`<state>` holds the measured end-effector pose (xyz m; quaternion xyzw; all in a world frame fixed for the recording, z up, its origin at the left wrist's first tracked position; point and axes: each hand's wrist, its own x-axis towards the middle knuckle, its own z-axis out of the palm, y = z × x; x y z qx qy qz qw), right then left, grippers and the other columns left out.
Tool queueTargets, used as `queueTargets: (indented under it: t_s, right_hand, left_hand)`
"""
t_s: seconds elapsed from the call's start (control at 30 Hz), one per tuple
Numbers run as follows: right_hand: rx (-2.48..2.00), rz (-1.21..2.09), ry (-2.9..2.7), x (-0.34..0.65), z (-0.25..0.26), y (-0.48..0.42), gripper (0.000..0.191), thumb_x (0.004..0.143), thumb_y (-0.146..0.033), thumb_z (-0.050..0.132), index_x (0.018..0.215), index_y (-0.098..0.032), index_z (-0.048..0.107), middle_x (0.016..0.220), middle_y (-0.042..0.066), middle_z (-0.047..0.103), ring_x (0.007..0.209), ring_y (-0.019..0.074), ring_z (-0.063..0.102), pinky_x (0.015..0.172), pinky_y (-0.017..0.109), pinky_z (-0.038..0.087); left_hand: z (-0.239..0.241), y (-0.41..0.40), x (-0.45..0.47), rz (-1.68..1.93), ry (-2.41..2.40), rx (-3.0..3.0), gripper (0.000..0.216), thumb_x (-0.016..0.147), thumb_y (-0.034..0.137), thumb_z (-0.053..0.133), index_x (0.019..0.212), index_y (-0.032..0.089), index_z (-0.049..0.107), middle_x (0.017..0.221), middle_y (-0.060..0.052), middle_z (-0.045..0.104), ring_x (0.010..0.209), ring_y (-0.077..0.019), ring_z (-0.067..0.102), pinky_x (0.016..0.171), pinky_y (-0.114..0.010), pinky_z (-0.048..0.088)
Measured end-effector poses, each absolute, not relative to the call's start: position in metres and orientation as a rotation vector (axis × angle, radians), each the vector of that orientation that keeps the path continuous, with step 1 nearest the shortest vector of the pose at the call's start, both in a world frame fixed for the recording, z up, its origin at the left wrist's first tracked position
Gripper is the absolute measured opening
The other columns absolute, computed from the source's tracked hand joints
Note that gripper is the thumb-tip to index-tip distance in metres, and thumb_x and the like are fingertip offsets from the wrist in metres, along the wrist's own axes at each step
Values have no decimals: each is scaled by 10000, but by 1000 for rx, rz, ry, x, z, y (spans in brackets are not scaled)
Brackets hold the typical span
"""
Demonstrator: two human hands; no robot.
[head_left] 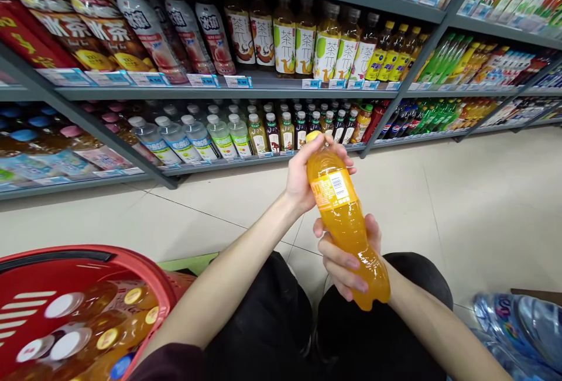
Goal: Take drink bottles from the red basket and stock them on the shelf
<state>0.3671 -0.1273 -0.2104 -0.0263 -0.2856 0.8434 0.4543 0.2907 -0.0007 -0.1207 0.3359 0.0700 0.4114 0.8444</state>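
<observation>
A bottle of orange drink (346, 226) with an orange label and a yellow cap is tilted in front of me, above my knees. Its capped end points up toward the shelves. My left hand (302, 173) is wrapped round the neck and shoulder of it, fingers partly hidden behind. Lower down, my right hand (345, 264) grips the bottle near its base, with the fingers across the front. A barcode faces me on the label. At my left stands a red basket (151, 275) holding several bottles with white, yellow and blue caps.
Grey shelves (246, 93) run along the far side, packed with rows of drink bottles (325, 47) above price tags. Pale floor tiles (492, 194) lie between me and them. Clear plastic water bottles (522, 322) are at the lower right.
</observation>
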Motion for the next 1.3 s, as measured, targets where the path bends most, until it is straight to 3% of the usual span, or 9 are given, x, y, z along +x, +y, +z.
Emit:
queueTargets:
  t_s: [0.1, 0.23, 0.4, 0.67, 0.83, 1.03, 1.3]
  right_hand:
    - [-172, 2066, -747, 369, -190, -127, 709, 809, -796, 618, 1211, -220, 526, 687, -60, 623, 412, 157, 577, 471, 329, 568]
    - [-835, 1825, -809, 373, -166, -122, 488, 778, -506, 831, 1041, -185, 574, 821, -9, 672, 625, 175, 692, 622, 326, 590]
    - [-1387, 1111, -903, 375, -178, -110, 539, 616, -247, 919, 1025, -176, 575, 870, 18, 708, 742, 179, 673, 697, 328, 549]
    - [-1240, 1388, -742, 370, -181, -112, 428, 606, -209, 891, 915, -198, 594, 790, -2, 678, 678, 183, 670, 673, 348, 556]
    - [-1203, 1417, -725, 371, -181, -112, 397, 603, -225, 914, 867, -194, 620, 763, -7, 662, 682, 179, 671, 721, 365, 589]
    - [-978, 1606, -752, 369, -180, -116, 352, 658, -264, 906, 900, -184, 663, 801, 2, 684, 704, 189, 714, 692, 323, 583]
    - [-945, 1602, -823, 366, -180, -116, 354, 669, -271, 909, 910, -185, 664, 811, -6, 674, 700, 191, 719, 697, 321, 570]
  left_hand:
    - [-122, 3, 289, 886, 159, 717, 265, 889, 459, 663, 955, 222, 566, 762, 21, 621, 706, -149, 678, 753, -338, 627]
    - [-128, 13, 289, 847, 238, 774, 276, 863, 441, 688, 942, 213, 555, 734, 29, 622, 637, -136, 657, 692, -313, 608]
    - [-138, 18, 297, 886, 327, 987, 353, 807, 427, 776, 913, 191, 536, 721, 12, 659, 633, -140, 671, 638, -267, 564]
    - [-146, 19, 302, 816, 520, 983, 324, 810, 366, 762, 945, 168, 543, 733, -10, 671, 616, -157, 668, 589, -281, 535]
    - [-144, 21, 299, 778, 476, 964, 321, 811, 355, 758, 987, 163, 571, 764, -22, 688, 669, -159, 679, 658, -289, 546]
    - [-131, 23, 286, 687, 237, 825, 437, 879, 394, 610, 1230, 140, 661, 986, -90, 758, 822, -189, 719, 818, -337, 591]
    - [-130, 24, 284, 689, 174, 783, 488, 971, 455, 528, 1295, 108, 639, 896, -97, 766, 733, -195, 730, 768, -346, 604]
